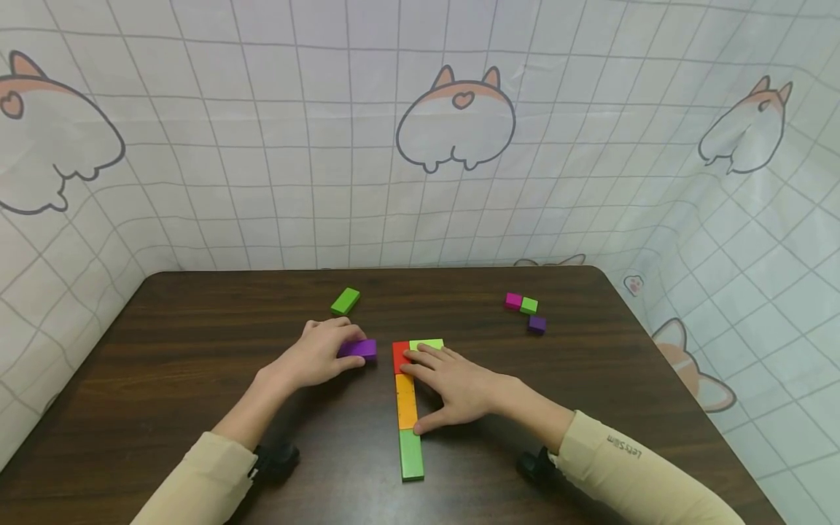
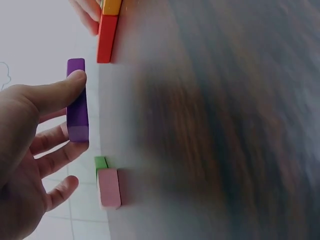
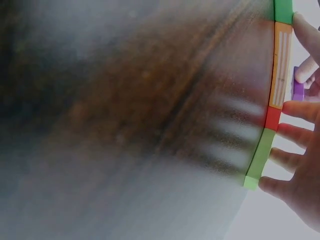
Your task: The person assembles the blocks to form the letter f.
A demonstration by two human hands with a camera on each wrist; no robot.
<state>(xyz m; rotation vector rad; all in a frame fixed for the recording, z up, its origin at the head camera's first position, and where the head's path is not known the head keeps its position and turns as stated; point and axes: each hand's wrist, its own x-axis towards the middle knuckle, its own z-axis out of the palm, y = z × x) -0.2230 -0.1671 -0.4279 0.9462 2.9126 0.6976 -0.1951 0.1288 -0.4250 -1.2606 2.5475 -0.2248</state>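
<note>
My left hand (image 1: 323,353) pinches a purple block (image 1: 363,349) between thumb and fingers, just left of a line of blocks. In the left wrist view the thumb lies on one long side of the purple block (image 2: 77,107). My right hand (image 1: 462,386) is spread over the line, its fingertips touching the blocks. The line runs from a red block (image 1: 399,359) through an orange block (image 1: 406,401) to a green block (image 1: 411,455) nearest me. A light green block (image 1: 429,343) extends rightward from the red one, partly hidden by the right fingers.
Beyond my left hand lies a green block (image 1: 345,301). A pink block (image 2: 109,187) shows in the left wrist view. At the back right sit a magenta block (image 1: 514,300), a small green block (image 1: 529,305) and a dark purple block (image 1: 537,324). A patterned curtain (image 1: 295,146) surrounds the dark table (image 1: 197,321).
</note>
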